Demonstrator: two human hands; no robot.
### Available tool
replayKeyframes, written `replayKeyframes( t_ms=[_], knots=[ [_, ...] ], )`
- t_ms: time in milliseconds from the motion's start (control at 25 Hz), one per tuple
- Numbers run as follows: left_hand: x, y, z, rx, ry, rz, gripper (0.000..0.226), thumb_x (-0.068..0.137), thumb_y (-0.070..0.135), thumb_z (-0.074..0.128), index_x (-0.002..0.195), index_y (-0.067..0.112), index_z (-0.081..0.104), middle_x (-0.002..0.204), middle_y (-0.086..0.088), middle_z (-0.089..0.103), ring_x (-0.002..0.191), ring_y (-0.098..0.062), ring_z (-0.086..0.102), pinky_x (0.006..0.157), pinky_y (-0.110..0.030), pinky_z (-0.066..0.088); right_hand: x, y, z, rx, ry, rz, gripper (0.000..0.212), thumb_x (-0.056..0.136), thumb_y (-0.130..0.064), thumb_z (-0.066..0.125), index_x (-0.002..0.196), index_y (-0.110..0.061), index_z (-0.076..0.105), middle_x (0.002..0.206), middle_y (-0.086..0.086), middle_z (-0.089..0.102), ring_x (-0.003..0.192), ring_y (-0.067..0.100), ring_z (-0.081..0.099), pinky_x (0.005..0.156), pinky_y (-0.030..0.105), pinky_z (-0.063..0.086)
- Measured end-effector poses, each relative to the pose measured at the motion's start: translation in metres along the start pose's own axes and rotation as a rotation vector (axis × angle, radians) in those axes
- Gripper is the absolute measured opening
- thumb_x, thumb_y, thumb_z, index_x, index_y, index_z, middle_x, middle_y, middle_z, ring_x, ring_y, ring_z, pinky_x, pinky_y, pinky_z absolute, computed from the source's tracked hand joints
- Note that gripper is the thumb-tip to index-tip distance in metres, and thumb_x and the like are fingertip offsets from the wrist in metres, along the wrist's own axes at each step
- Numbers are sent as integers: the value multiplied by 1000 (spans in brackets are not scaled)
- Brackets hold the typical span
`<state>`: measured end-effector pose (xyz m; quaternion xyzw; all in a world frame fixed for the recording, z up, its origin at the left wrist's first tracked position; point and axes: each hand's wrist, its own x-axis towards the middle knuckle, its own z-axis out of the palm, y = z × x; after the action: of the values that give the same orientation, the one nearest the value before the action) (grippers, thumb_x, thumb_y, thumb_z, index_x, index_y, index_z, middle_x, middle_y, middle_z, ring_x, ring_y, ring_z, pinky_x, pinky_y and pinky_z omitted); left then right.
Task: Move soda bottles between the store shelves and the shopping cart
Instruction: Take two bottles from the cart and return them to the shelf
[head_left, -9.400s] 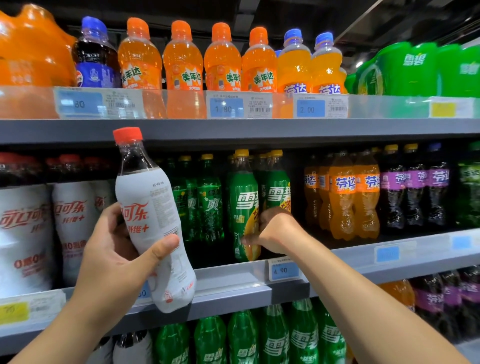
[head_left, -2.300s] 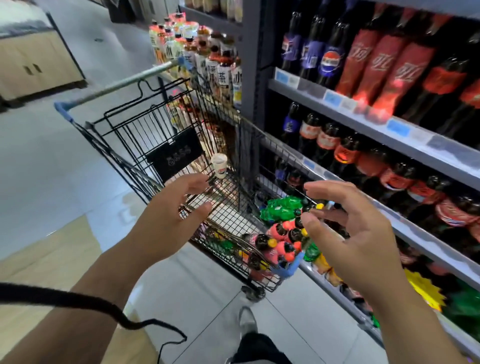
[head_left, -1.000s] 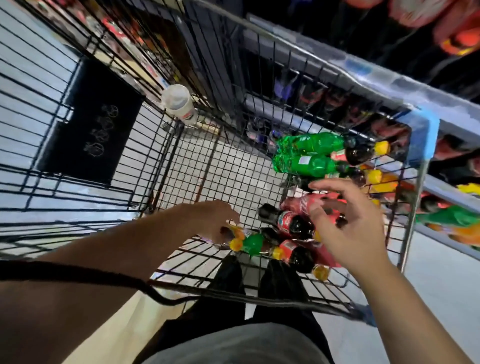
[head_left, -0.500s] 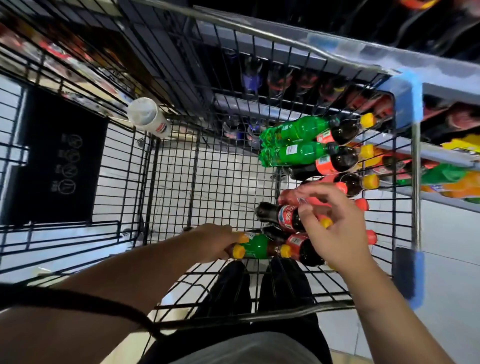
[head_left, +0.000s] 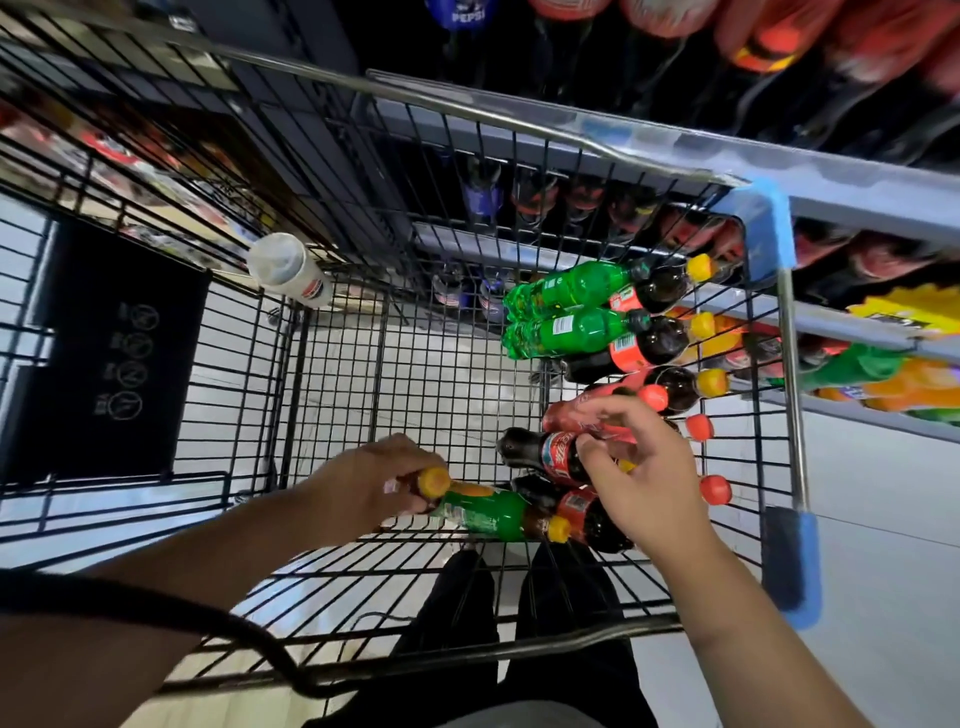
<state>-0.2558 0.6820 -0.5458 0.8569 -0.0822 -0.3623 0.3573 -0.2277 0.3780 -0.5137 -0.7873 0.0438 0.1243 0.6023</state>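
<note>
I look straight down into the wire shopping cart (head_left: 332, 374), with both hands reaching into its near end. My left hand (head_left: 374, 483) sits at about 7 o'clock from the cart's middle, its fingers (head_left: 410, 501) curled shut around the neck of a lying green bottle (head_left: 483, 512), right by its yellow cap. My right hand (head_left: 644, 483) is at about 5 o'clock, its fingers half closed, tips pinching a dark cola bottle (head_left: 545, 452) at its red label. That bottle lies on its side among others. Further off, at about 2 o'clock, two more green bottles (head_left: 571, 306) lie side by side against the cart's right wall, with dark bottles stacked just beneath them. A white bottle (head_left: 288, 270) leans at the far left corner, about 11 o'clock. The store shelves (head_left: 857, 197) with red-labelled bottles run along beyond the cart's right side
</note>
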Motion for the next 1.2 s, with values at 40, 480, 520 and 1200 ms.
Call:
replayKeyframes(
  t_ms=[40,480,520,1200],
  knots=[
    [-4,4,-6,-36,62,4,42,87,20,78,118,44,64,117,21,60,109,0,58,98,-35,50,0,2,0,-7,-22,15,30,89,4,68,105,-21,70,104,-17,71,105,0,66,84,12,52],
    [25,128,-32,-404,215,186,42,80,31,77,119,39,66,114,28,69,112,6,63,90,-7,46,2,11,11,100,-260,77,67,68,-12,94,123,-34,61,111,-10,74,104,8,70,91,28,56],
    [28,135,-33,-430,222,208,41,80,30,77,119,38,66,114,26,71,111,4,64,91,-9,47,2,11,8,152,-213,75,65,68,-10,94,122,-29,63,108,-8,75,101,10,72,88,25,56],
    [98,18,59,313,-291,-241,78,83,34,81,150,34,41,151,1,48,135,-20,47,108,-30,40,16,18,-23,126,47,87,53,69,-33,93,116,-35,68,114,-6,73,100,11,72,86,28,58]
  ],
)
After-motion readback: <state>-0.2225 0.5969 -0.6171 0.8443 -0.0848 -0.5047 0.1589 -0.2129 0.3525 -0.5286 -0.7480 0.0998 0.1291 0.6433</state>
